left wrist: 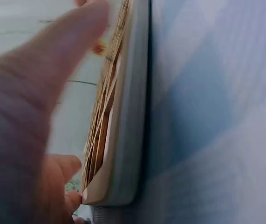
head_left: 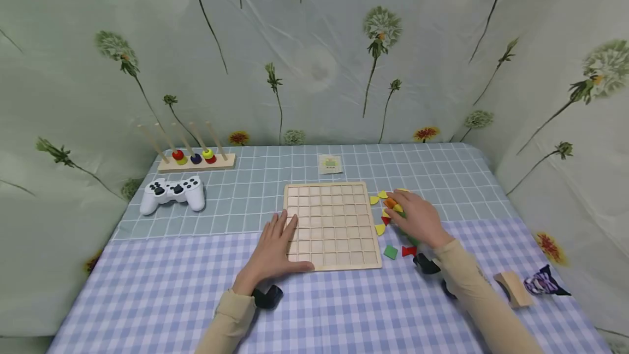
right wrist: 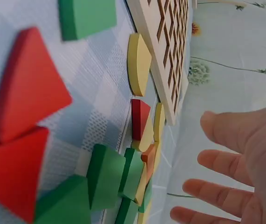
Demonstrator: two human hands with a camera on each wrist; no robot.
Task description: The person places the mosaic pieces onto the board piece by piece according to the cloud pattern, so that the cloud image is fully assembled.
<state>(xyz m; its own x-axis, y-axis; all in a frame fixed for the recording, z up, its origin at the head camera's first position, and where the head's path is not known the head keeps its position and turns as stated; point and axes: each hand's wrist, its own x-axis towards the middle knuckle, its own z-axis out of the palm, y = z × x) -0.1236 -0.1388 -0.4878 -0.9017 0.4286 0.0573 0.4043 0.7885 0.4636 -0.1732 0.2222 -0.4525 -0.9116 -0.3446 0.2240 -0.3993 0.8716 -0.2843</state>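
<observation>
The small blocks (right wrist: 105, 175) lie in a loose bunch just right of the flat wooden board (head_left: 334, 223); the bunch runs front to back along that side; a yellow block (head_left: 380, 229) is close to the edge, and a green block (head_left: 390, 252) and two red blocks (head_left: 412, 251) lie nearer the person; the right hand (head_left: 417, 217) is over the bunch, much nearer to it than the left, and the board is to its left; its fingers are loose and apart, with no block that I can see in them; I can't tell if a fingertip touches one.

The left hand (head_left: 272, 247) is spread wide on the board's near left corner, touching it but not curled round it; the board looks almost square, so no side is plainly the long one.

Behind the board is a little card (head_left: 330, 164); far left are a white game controller (head_left: 173, 194) and a peg stand (head_left: 223, 163) with rings; on the right are a curved wood block (head_left: 516, 289) and a purple packet (head_left: 543, 283).
</observation>
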